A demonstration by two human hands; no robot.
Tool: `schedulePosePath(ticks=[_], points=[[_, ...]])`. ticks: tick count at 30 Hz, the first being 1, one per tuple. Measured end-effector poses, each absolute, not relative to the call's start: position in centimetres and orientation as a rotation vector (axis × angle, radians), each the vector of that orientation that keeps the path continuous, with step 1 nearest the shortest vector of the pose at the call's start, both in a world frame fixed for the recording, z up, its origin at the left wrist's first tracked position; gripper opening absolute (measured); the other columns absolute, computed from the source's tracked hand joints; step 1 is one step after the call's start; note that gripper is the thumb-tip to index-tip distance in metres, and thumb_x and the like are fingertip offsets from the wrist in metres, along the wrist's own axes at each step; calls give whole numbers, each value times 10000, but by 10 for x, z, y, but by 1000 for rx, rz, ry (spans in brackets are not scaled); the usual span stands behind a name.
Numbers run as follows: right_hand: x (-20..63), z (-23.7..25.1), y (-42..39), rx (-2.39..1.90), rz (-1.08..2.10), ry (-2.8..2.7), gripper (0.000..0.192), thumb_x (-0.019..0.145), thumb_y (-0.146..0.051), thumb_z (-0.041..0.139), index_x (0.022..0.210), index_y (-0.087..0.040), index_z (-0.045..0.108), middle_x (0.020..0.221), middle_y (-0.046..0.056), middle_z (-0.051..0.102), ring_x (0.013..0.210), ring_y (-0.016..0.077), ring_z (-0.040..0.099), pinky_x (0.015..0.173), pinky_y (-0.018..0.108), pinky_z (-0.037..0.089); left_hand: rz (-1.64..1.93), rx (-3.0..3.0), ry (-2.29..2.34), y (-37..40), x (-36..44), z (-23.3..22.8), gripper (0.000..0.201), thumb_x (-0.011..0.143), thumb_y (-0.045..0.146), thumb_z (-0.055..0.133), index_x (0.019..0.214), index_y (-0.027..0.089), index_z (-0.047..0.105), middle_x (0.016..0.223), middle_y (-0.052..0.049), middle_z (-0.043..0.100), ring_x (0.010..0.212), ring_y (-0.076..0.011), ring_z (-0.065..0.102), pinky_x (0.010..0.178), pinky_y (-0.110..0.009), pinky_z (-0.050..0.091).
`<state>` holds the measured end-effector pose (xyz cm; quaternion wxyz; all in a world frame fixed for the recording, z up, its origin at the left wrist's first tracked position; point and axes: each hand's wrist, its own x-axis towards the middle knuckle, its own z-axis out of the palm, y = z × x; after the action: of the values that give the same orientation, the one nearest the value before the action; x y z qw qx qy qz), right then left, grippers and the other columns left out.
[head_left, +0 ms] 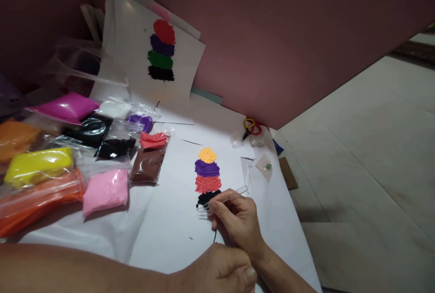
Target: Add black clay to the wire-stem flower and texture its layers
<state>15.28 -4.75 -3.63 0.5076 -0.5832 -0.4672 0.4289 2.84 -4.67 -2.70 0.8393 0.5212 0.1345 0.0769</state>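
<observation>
My right hand (238, 218) pinches a clear plastic fork (242, 189), its tines at the lower edge of a black clay patch (208, 199). Above that patch, coral red (208, 184), purple (207, 168) and yellow-orange (207, 154) clay patches form a column with ridged surfaces. They lie on a white sheet of paper (170, 229). Closer to me, my left hand (227, 268) is closed; whatever its fingers hold is hidden. A thin black strand (215, 236) shows just beyond its knuckles, partly covered by the hands.
Packets of coloured clay crowd the left, including pink (106, 191), brown (147, 166) and yellow (39, 166). A paper with a similar clay column (186, 66) leans against the wall. Scissors (249, 126) lie at the back right. Beyond the table's right edge is tiled floor (356, 157).
</observation>
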Motion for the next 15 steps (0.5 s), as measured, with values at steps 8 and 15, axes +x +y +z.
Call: schedulePosePath(ticks=[8,15], points=[[152,-39,-48,-1363,1079,-1018,158,811,-268,735,715,-151,690,561,-9,629,415,91,576,414,195,473,194,1124,260,-46,30,-28,704,774,877,390,640,189,445,561,45,385,519,-95,321,504,-241,282],[152,-38,-49,-1396,1074,-1091,154,831,-264,716,728,-151,702,585,-3,633,436,97,584,437,213,486,165,1101,293,-47,29,-26,716,745,896,410,643,188,440,592,35,403,531,-95,319,505,-245,267]])
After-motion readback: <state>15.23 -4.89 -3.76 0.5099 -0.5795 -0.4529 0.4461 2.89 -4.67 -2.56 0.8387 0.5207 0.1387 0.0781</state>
